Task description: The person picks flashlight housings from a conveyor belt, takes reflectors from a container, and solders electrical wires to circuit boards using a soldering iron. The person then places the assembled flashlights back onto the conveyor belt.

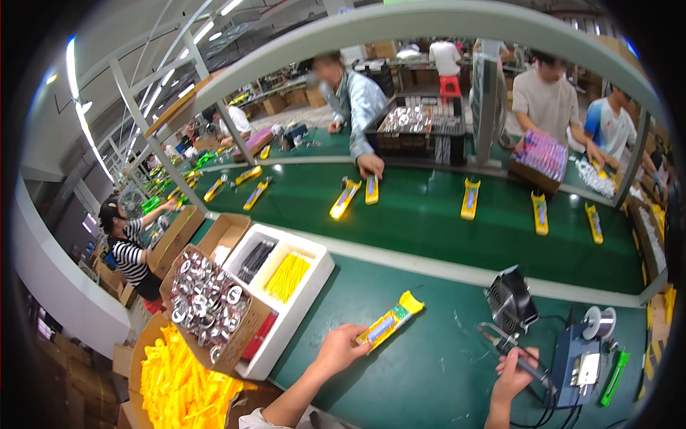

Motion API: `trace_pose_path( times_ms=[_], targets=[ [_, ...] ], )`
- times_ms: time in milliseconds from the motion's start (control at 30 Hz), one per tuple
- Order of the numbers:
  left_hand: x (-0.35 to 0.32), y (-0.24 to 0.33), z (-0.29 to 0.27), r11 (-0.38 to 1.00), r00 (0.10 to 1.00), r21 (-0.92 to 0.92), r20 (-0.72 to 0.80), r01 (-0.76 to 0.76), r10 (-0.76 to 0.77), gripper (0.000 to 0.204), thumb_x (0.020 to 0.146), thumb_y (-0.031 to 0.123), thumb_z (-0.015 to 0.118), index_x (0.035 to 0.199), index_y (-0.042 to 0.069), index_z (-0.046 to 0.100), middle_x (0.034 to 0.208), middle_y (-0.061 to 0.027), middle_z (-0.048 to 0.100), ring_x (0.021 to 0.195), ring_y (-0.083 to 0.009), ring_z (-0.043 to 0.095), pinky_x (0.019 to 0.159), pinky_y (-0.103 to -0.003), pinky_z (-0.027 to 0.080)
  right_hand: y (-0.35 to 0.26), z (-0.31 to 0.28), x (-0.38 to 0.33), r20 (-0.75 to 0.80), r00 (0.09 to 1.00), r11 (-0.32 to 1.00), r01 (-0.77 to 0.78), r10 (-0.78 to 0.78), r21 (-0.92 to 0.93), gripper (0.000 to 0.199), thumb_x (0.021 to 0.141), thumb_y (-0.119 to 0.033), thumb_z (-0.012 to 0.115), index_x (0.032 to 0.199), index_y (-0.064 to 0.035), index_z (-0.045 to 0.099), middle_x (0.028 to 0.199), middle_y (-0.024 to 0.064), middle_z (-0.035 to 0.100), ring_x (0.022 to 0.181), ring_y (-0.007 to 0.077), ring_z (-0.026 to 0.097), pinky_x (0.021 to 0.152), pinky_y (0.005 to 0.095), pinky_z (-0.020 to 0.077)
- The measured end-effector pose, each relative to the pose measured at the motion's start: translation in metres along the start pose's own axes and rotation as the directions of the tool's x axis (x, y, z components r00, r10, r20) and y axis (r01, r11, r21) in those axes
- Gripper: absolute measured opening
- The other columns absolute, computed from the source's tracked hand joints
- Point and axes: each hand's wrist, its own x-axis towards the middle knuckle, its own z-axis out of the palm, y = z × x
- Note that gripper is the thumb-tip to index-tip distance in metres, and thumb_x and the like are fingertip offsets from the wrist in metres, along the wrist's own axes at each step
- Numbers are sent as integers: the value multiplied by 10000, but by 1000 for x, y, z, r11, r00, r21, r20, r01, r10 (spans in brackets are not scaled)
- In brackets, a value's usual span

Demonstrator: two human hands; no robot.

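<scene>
1 head-worn fisheye view looks down and forward, close over the green table (421, 361), across the conveyor belt (414, 225).

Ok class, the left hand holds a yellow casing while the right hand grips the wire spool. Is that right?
Not quite: the head view shows the right hand gripping a soldering iron instead. The left hand does hold a yellow casing.

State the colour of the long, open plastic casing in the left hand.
The long, open plastic casing is yellow; it shows best in the head view.
</scene>
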Motion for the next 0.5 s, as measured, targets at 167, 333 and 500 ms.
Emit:
trace_pose_path(
  times_ms=[167,333,500],
  targets=[
    [-52,-24,-40,918,890,186,373,-349,263,324,712,156,614,1019,60,572,961,-86,576,906,-250,519,792,-332,411,-2,9,-4,19,999,999,36,-36,13,152,826,-121,512,876,-9,423,662,49,487,456,44,429,395,144,324],
    [-36,-24,-45,802,810,303,478,-514,339,308,708,119,589,1015,135,582,960,-46,552,895,-227,510,770,-329,401,5,13,-7,58,996,998,65,-66,7,148,833,-156,514,859,-25,449,597,34,486,442,37,414,387,140,298],
    [0,-8,-43,588,708,417,548,-693,445,331,721,54,540,1017,193,589,1034,-21,514,936,-212,511,772,-339,414,12,11,-11,121,986,994,108,-111,25,128,825,-128,525,850,-24,453,646,37,493,457,38,422,399,146,318]
  ],
)
